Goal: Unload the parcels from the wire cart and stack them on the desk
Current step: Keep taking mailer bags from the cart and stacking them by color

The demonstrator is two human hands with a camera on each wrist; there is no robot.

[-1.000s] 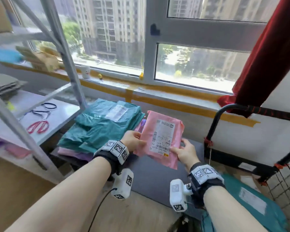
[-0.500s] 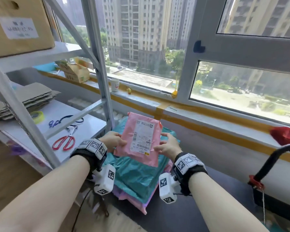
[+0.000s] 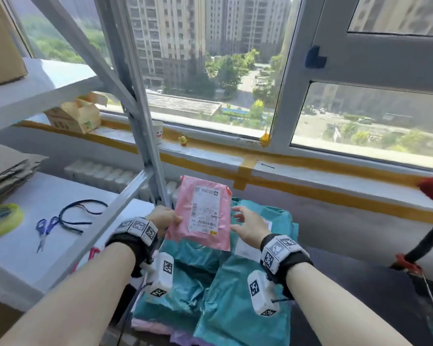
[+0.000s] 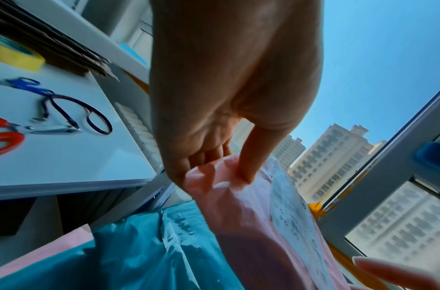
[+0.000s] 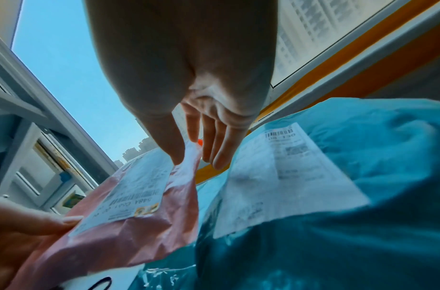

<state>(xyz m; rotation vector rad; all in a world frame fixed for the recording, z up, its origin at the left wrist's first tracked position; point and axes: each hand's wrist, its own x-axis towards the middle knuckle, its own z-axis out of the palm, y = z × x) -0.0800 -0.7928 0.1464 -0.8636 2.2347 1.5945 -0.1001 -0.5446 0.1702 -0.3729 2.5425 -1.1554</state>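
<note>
A pink parcel [image 3: 201,211] with a white label hangs tilted above a stack of teal parcels [image 3: 235,295] on the dark desk [image 3: 360,283]. My left hand [image 3: 175,219] pinches the pink parcel's left edge between thumb and fingers [image 4: 248,168]; the wrist view shows the pink parcel [image 4: 251,215] crumpled at that grip. My right hand [image 3: 238,216] is beside the parcel's right edge with straight, spread fingers [image 5: 213,153] and grips nothing. Its thumb tip lies at the edge of the pink parcel [image 5: 129,225]. A labelled teal parcel [image 5: 288,176] lies under that hand.
A grey metal rack post [image 3: 145,136] stands just left of the stack. Its white shelf [image 3: 23,258] holds blue scissors [image 3: 44,231], a tape roll [image 3: 0,218] and flat cardboard. The windowsill [image 3: 210,156] runs behind. The black cart handle [image 3: 430,236] is at far right.
The pink parcel has travelled left from beside the cart to above the teal stack. My right hand has let go of its right edge and spread; the left still pinches it.
</note>
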